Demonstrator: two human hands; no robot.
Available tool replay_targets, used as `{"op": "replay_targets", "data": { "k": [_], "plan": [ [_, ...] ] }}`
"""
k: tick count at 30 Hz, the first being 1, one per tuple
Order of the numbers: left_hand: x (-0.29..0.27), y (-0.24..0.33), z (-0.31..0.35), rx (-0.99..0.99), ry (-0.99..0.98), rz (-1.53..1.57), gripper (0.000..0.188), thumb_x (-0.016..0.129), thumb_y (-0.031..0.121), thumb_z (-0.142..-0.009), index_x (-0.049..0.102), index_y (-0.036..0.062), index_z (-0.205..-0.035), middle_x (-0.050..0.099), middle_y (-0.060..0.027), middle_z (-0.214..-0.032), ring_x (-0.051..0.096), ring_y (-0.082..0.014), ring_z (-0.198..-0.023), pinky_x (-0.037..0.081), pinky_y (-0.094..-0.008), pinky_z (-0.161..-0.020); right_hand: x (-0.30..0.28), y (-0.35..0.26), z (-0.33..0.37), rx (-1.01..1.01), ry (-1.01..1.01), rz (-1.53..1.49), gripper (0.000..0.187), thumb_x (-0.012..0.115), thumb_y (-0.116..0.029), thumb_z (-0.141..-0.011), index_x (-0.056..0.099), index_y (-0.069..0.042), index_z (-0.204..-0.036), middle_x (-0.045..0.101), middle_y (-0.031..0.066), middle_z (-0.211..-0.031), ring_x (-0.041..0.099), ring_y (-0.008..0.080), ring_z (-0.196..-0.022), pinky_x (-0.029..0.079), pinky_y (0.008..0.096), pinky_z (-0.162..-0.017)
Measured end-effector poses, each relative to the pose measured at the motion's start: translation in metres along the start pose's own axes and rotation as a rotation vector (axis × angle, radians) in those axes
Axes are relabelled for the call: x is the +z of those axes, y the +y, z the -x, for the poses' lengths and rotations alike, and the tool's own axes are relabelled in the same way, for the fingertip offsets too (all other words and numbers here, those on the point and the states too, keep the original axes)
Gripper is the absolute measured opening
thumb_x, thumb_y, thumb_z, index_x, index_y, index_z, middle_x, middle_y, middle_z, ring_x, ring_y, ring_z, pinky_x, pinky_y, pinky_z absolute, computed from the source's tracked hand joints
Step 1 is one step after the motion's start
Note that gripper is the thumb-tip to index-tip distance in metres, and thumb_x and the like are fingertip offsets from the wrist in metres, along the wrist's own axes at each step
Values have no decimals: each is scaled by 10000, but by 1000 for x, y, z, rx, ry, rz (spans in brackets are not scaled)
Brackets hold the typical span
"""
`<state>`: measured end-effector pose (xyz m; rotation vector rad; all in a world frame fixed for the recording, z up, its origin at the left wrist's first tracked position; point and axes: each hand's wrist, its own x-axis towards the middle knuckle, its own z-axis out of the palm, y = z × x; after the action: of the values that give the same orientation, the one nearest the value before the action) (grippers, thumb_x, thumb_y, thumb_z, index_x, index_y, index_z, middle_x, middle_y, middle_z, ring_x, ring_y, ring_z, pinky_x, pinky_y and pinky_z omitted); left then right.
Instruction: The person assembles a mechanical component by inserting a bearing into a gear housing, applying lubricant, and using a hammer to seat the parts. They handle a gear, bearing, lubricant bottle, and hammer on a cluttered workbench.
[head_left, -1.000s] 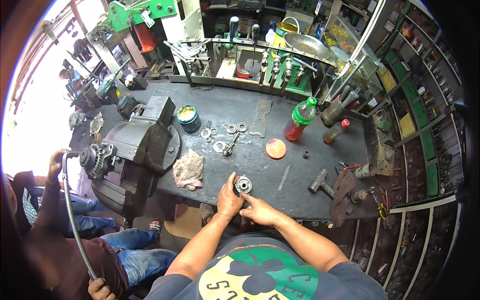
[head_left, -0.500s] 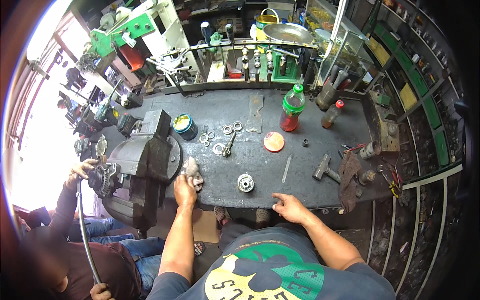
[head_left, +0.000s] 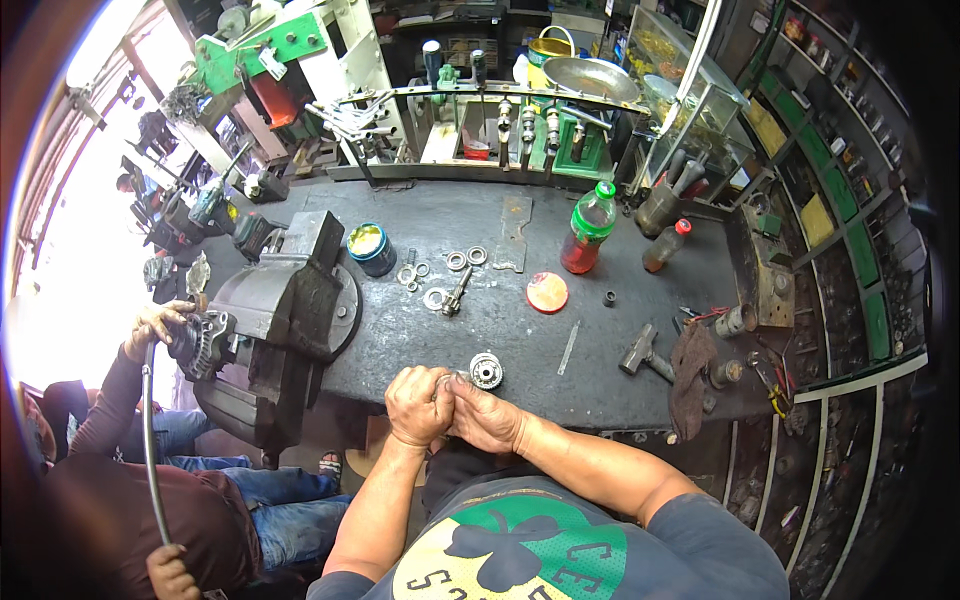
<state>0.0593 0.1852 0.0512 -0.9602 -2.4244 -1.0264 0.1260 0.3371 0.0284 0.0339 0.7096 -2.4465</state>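
Note:
My left hand (head_left: 418,405) and my right hand (head_left: 488,414) are pressed together at the bench's near edge, both with curled fingers. What they hold between them is hidden; no rag shows. Just beyond my right hand lies a round toothed metal part (head_left: 486,371) with a hole in its middle. Farther off are a geared shaft (head_left: 455,293) and several bearing rings (head_left: 457,261). An uncovered blue jar (head_left: 371,252) of yellowish grease stands left of them. To their right is a round reddish lid (head_left: 547,293).
A big bench vise (head_left: 285,300) fills the left side. Beside it a co-worker's hand (head_left: 155,325) touches a clamped finned part (head_left: 203,345). At right lie a hammer (head_left: 640,348), a brown cloth (head_left: 692,375) and pliers (head_left: 775,395). Two bottles (head_left: 590,228) (head_left: 667,246) stand behind.
My left hand has left the table beside the vise, moving right, and the pale rag there is gone from sight. My right hand has moved left to meet it, its pointing finger now curled.

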Motion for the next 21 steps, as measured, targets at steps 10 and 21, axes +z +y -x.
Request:
{"op": "replay_targets", "data": {
  "k": [10,21],
  "plan": [
    [7,-58,12,-713,235,355,362,691,317,-1114,733,-42,-1105,807,-167,-908,771,-253,-816,601,-409,-763,-17,-47,36,-52,-31,1093,654,770,-357,-1062,571,-77,-1619,586,177,-1588,572,314,-1479,479,471,-1228],
    [22,-154,-32,-402,-183,-206,517,900,214,-888,748,64,-1359,692,-171,-1455,616,-395,-1402,480,-487,-1199,-46,-10,163,-39,910,1186,632,855,-233,-967,639,-48,-1532,537,219,-1626,687,358,-1334,585,473,-1128]
  ]
}}
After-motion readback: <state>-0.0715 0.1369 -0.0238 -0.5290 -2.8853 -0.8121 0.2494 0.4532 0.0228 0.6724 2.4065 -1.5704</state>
